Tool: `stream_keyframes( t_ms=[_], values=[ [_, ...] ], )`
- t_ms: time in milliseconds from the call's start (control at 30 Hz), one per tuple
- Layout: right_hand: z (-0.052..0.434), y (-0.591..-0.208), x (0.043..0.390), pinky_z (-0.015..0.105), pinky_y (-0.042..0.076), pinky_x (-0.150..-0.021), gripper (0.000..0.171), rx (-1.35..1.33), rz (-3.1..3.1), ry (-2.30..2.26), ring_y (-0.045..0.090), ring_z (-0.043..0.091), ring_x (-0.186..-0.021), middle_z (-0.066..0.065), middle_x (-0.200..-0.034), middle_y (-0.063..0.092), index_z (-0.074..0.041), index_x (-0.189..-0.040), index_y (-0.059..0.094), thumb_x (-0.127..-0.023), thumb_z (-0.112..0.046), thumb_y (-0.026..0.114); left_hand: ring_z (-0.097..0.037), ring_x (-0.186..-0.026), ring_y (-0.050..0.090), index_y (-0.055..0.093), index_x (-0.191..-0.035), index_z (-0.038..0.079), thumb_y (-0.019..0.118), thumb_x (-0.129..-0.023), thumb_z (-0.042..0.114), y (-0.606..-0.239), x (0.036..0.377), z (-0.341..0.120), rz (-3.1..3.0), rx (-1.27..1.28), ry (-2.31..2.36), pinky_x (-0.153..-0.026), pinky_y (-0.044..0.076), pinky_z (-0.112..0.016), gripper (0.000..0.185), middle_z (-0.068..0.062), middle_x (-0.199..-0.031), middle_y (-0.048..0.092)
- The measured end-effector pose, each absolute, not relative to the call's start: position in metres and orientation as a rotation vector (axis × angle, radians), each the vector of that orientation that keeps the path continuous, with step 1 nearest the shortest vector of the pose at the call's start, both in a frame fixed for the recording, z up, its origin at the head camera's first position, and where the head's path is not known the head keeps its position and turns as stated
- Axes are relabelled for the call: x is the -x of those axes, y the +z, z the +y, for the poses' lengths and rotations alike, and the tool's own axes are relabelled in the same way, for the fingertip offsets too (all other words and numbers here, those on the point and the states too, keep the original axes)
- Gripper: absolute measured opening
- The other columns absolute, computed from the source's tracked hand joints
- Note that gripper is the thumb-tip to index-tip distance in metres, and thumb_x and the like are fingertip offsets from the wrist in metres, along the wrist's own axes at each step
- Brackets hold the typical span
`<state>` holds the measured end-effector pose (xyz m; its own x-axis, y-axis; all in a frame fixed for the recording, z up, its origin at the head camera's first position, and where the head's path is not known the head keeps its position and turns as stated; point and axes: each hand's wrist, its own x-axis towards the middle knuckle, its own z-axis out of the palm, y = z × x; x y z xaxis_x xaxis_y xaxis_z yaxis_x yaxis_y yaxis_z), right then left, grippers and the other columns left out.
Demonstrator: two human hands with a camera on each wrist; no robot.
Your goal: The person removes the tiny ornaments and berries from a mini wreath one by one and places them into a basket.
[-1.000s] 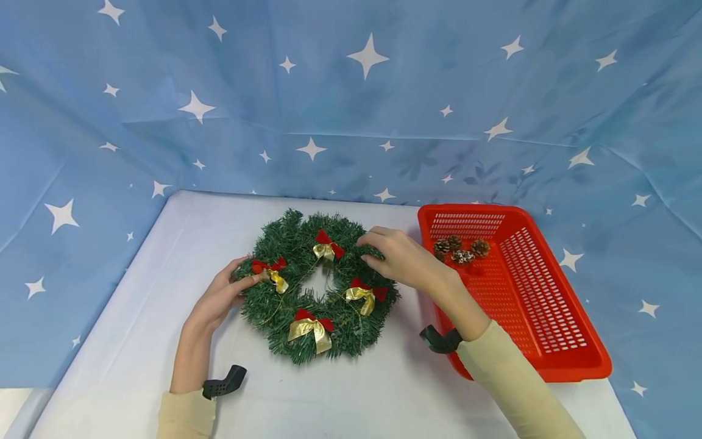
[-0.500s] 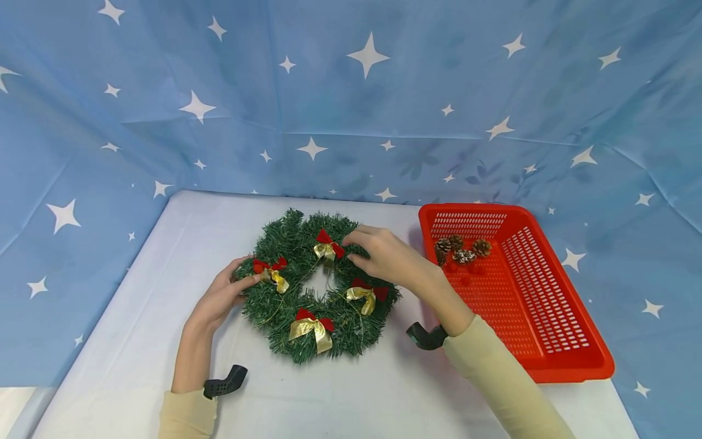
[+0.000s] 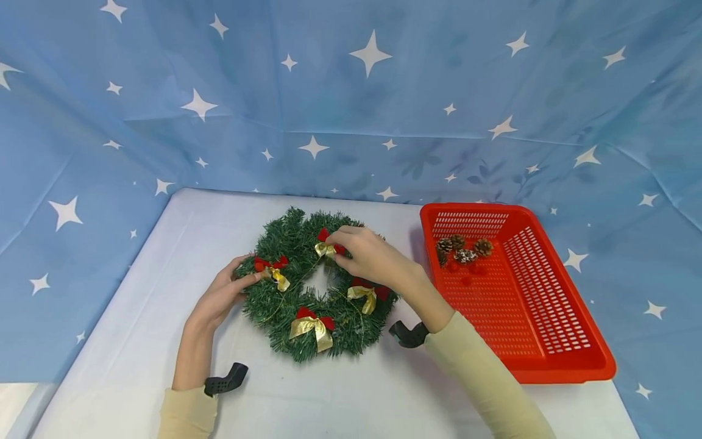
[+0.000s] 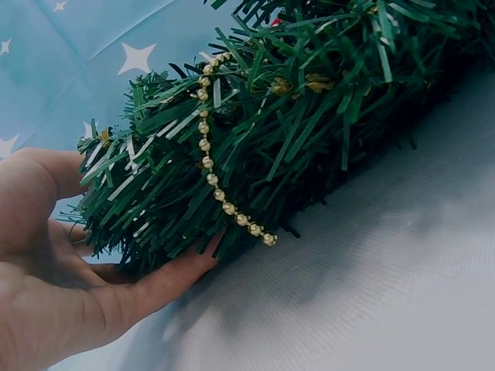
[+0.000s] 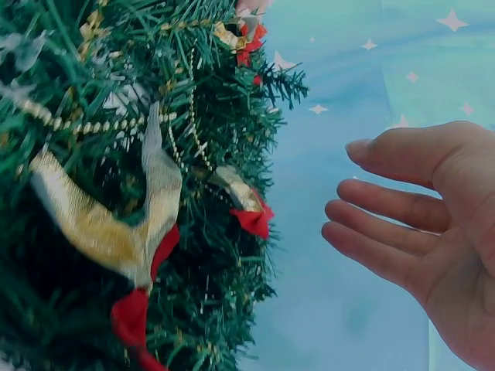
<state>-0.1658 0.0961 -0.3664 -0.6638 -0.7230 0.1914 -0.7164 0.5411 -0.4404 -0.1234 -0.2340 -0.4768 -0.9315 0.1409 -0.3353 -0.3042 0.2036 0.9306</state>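
A green tinsel wreath (image 3: 262, 314) lies on the white table, dressed with several red-and-gold bows, among them the front bow (image 3: 311, 327), and gold bead strings (image 4: 207, 162). My left hand (image 3: 219, 297) grips its left side, thumb by the left bow (image 3: 278, 279) and other fingers underneath, as the left wrist view shows. A small red ball (image 3: 259, 267) sits near that thumb. My right hand (image 3: 373, 256) hovers over the wreath's upper right, overlapping the back bow (image 3: 325, 249) in the head view. In the right wrist view its loosely bent fingers (image 5: 371, 246) hold nothing, apart from the greenery.
To the right stands a red plastic basket (image 3: 595, 350) with perforated walls. Several pine cones (image 3: 465, 256) and small red balls (image 3: 467, 281) lie in its back left part. A blue star-printed cloth (image 3: 247, 79) hangs behind and beside the table.
My right hand has moved left across the wreath, from its upper right edge toward the back bow. The left hand keeps its hold and the wreath stays in place.
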Motion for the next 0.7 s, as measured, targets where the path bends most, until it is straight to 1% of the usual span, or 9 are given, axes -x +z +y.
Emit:
stream_keyframes(
  t_ms=[67,167,200,367,500,533,600,667,700],
  values=[
    [0.093,-0.366,0.165,0.024,0.054,-0.072,0.026,1.283,2.737,-0.783,0.067,0.015,-0.081,0.013,-0.116,0.072,-0.003,-0.122,0.072,-0.096,-0.006,0.071,-0.014,-0.114,0.049,0.022,-0.165,0.015,0.062,-0.105,0.03,-0.477,0.123,-0.234,2.14,0.151,1.778,-0.075,0.044,-0.029,0.074,-0.019,-0.163,0.028],
    [0.088,-0.367,0.165,0.024,0.053,-0.07,0.025,1.281,2.726,-0.797,0.066,0.015,-0.079,0.013,-0.117,0.072,-0.003,-0.122,0.072,-0.097,-0.006,0.071,-0.011,-0.098,0.049,0.02,-0.165,0.016,0.061,-0.105,0.026,-0.477,0.123,-0.235,2.132,0.156,1.79,-0.066,0.041,-0.028,0.073,-0.019,-0.16,0.031],
    [0.087,-0.367,0.165,0.024,0.053,-0.07,0.025,1.281,2.722,-0.802,0.066,0.015,-0.079,0.013,-0.117,0.072,-0.003,-0.122,0.072,-0.097,-0.006,0.071,-0.01,-0.096,0.049,0.02,-0.165,0.015,0.061,-0.105,0.026,-0.477,0.122,-0.235,2.133,0.155,1.79,-0.066,0.041,-0.028,0.073,-0.019,-0.16,0.031],
    [0.08,-0.37,0.166,0.023,0.054,-0.073,0.025,1.316,2.702,-0.798,0.068,0.016,-0.086,0.011,-0.116,0.071,-0.003,-0.122,0.071,-0.097,-0.006,0.07,-0.007,-0.097,0.05,0.021,-0.165,0.014,0.062,-0.105,0.028,-0.476,0.122,-0.234,2.131,0.144,1.795,-0.069,0.042,-0.028,0.074,-0.019,-0.162,0.028],
    [0.075,-0.371,0.167,0.02,0.053,-0.07,0.025,1.316,2.703,-0.773,0.068,0.014,-0.083,0.009,-0.116,0.071,-0.004,-0.123,0.071,-0.098,-0.007,0.07,-0.008,-0.099,0.049,0.02,-0.165,0.015,0.061,-0.105,0.027,-0.475,0.122,-0.233,2.124,0.147,1.798,-0.067,0.041,-0.029,0.073,-0.019,-0.162,0.029],
    [0.073,-0.371,0.167,0.02,0.052,-0.069,0.025,1.312,2.705,-0.769,0.068,0.014,-0.082,0.009,-0.116,0.071,-0.004,-0.123,0.071,-0.098,-0.007,0.07,-0.01,-0.1,0.049,0.02,-0.165,0.015,0.061,-0.106,0.027,-0.475,0.122,-0.233,2.124,0.15,1.799,-0.066,0.04,-0.029,0.073,-0.019,-0.161,0.03],
    [0.07,-0.37,0.167,0.02,0.053,-0.07,0.026,1.299,2.707,-0.765,0.068,0.014,-0.083,0.009,-0.118,0.071,-0.004,-0.123,0.071,-0.098,-0.007,0.07,-0.014,-0.112,0.05,0.019,-0.165,0.015,0.06,-0.106,0.028,-0.475,0.122,-0.233,2.127,0.146,1.794,-0.072,0.043,-0.03,0.074,-0.019,-0.162,0.029],
    [0.066,-0.37,0.168,0.021,0.053,-0.072,0.026,1.289,2.7,-0.771,0.069,0.014,-0.085,0.01,-0.119,0.071,-0.004,-0.124,0.071,-0.098,-0.008,0.07,-0.023,-0.128,0.048,0.019,-0.165,0.015,0.061,-0.106,0.029,-0.475,0.123,-0.232,2.123,0.145,1.796,-0.085,0.047,-0.035,0.074,-0.019,-0.163,0.028],
    [0.064,-0.369,0.168,0.022,0.054,-0.073,0.026,1.284,2.692,-0.779,0.069,0.015,-0.085,0.011,-0.12,0.071,-0.004,-0.124,0.07,-0.098,-0.008,0.07,-0.028,-0.135,0.045,0.018,-0.166,0.015,0.061,-0.106,0.03,-0.475,0.123,-0.232,2.118,0.144,1.8,-0.093,0.047,-0.041,0.075,-0.02,-0.164,0.027]
  ],
)
